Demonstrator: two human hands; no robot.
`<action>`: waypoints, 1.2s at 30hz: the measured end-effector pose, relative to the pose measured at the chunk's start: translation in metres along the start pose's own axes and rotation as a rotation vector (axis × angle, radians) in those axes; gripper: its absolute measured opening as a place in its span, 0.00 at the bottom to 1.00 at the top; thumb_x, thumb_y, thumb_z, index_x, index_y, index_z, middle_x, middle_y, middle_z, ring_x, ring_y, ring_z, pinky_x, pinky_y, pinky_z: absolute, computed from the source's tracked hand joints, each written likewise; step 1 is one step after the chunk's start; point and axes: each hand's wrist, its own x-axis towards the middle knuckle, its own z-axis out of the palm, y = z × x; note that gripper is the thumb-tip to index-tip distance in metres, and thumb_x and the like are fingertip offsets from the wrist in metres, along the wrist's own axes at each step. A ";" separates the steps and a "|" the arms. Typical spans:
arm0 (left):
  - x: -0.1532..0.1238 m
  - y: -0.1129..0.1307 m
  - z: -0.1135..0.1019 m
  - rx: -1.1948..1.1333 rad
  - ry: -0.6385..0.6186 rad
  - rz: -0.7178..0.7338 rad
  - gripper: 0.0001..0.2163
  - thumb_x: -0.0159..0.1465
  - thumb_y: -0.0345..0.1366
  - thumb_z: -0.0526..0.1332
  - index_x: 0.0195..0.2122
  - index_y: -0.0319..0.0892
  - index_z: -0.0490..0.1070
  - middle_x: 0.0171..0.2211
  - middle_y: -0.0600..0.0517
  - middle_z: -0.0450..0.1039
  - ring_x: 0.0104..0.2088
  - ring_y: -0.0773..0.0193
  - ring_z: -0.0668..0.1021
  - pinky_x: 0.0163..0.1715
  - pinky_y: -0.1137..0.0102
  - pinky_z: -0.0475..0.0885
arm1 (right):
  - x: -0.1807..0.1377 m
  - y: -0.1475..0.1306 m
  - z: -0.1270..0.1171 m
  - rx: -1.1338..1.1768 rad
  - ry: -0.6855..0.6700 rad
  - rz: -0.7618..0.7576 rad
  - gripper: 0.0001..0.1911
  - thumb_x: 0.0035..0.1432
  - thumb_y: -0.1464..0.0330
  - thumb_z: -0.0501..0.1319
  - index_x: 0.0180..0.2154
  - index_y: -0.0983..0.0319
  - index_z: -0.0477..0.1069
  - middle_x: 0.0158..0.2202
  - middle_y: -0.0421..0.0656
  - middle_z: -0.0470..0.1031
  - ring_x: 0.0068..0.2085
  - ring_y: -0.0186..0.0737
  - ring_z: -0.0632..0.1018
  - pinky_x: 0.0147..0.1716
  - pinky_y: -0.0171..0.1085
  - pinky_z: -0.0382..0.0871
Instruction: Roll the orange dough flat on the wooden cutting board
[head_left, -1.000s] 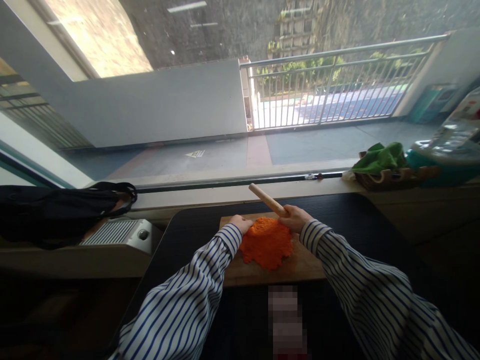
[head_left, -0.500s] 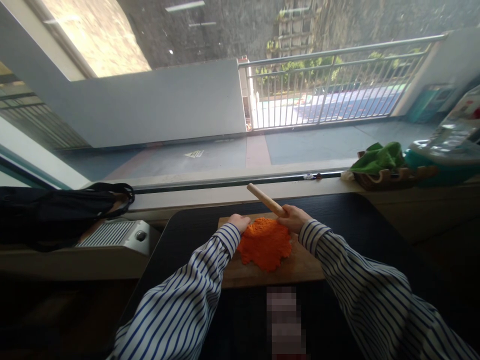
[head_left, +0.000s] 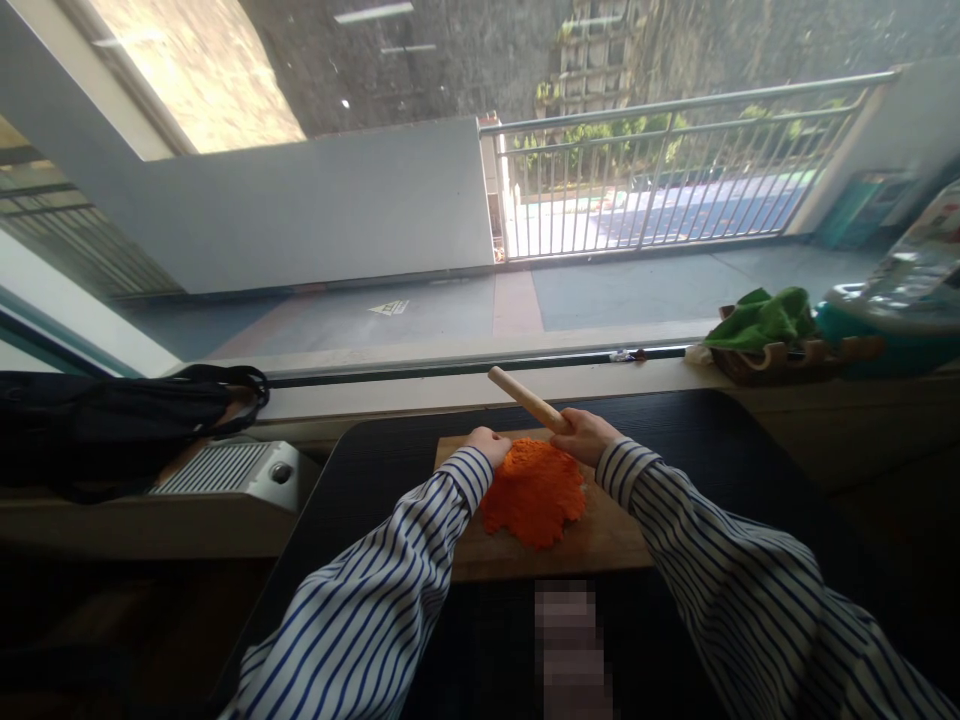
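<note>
A flattened sheet of orange dough point(head_left: 536, 500) with a ragged edge lies on a wooden board point(head_left: 626, 540). At its upper left edge my left hand point(head_left: 489, 445) is closed, the fingertips pinching the dough's rim. My right hand point(head_left: 586, 437) is wrapped around one end of a wooden rolling pin point(head_left: 525, 398). The pin is held tilted above the far edge of the board, its free end pointing up and left. My right hand is just beside the upper right side of the dough.
The board rests on a black table point(head_left: 375, 480) against a window sill. A black bag point(head_left: 112, 430) and a white radiator point(head_left: 232, 468) are to the left. At the right are a green cloth point(head_left: 769, 320) on a brown basket and a clear plastic bottle point(head_left: 915, 260).
My left hand has shifted slightly to the right along the dough's edge. The rolling pin has moved a little left, still in my right hand.
</note>
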 end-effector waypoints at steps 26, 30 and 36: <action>0.004 -0.009 0.011 -0.181 -0.007 0.160 0.12 0.49 0.25 0.63 0.35 0.37 0.66 0.31 0.47 0.74 0.34 0.61 0.76 0.32 0.70 0.70 | 0.047 -0.016 0.014 0.045 -0.232 -0.305 0.11 0.42 0.68 0.59 0.33 0.62 0.66 0.24 0.35 0.64 0.26 0.31 0.65 0.22 0.30 0.55; 0.008 -0.017 0.013 -0.236 -0.025 0.227 0.07 0.51 0.23 0.60 0.30 0.39 0.67 0.31 0.48 0.75 0.35 0.62 0.77 0.35 0.71 0.71 | 0.045 -0.014 0.015 0.051 -0.223 -0.355 0.13 0.42 0.71 0.58 0.34 0.62 0.65 0.24 0.34 0.63 0.26 0.31 0.65 0.22 0.29 0.56; 0.008 -0.025 0.013 -0.308 -0.065 0.288 0.06 0.52 0.23 0.59 0.31 0.38 0.67 0.32 0.48 0.75 0.36 0.64 0.77 0.36 0.73 0.71 | 0.048 -0.012 0.016 0.029 -0.234 -0.390 0.13 0.42 0.71 0.58 0.35 0.62 0.64 0.24 0.34 0.62 0.26 0.30 0.64 0.21 0.29 0.55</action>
